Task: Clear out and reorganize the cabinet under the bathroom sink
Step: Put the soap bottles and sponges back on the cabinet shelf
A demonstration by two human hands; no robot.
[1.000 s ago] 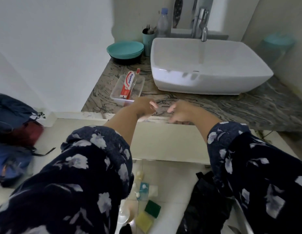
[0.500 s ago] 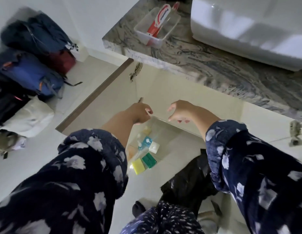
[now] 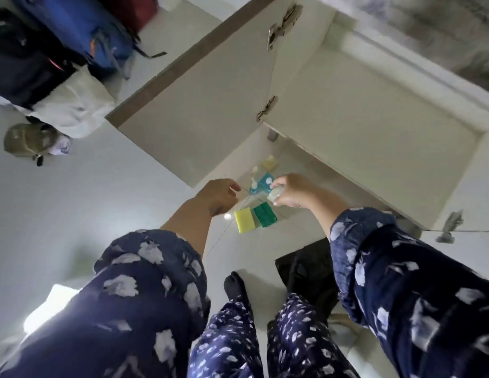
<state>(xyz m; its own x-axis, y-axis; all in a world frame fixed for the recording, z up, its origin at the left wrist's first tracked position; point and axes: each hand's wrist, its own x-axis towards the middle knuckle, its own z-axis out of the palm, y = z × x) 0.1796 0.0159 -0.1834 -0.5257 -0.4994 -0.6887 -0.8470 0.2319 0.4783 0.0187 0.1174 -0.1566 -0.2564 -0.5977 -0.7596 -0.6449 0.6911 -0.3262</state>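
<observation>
Right grip: my right hand (image 3: 291, 190) reaches down toward the floor (image 3: 60, 208) in front of the cabinet; its fingers are curled round a small pale item (image 3: 276, 192), too blurred to name.
Left grip: my left hand (image 3: 218, 196) hangs beside it, fingers loosely curled with nothing between them, thumb and fingertips close together.
Cabinet: open, left door (image 3: 199, 118) swung wide with two hinges showing; the inside shelf (image 3: 374, 118) looks bare from here.
Cleared items: in a cluster on the floor by the door's lower corner, just under my hands; yellow sponge (image 3: 244, 220) touching green sponge (image 3: 264, 214), a blue packet (image 3: 261, 184) and a small pump bottle (image 3: 253, 184) beyond them, and a pale yellowish bottle (image 3: 269, 162) nearest the cabinet.
Black bag: dark plastic bag (image 3: 306, 271) lying on the floor under my right forearm.
Far floor edge: backpacks (image 3: 82, 25) and a pale cloth bag (image 3: 74, 105) piled together.
</observation>
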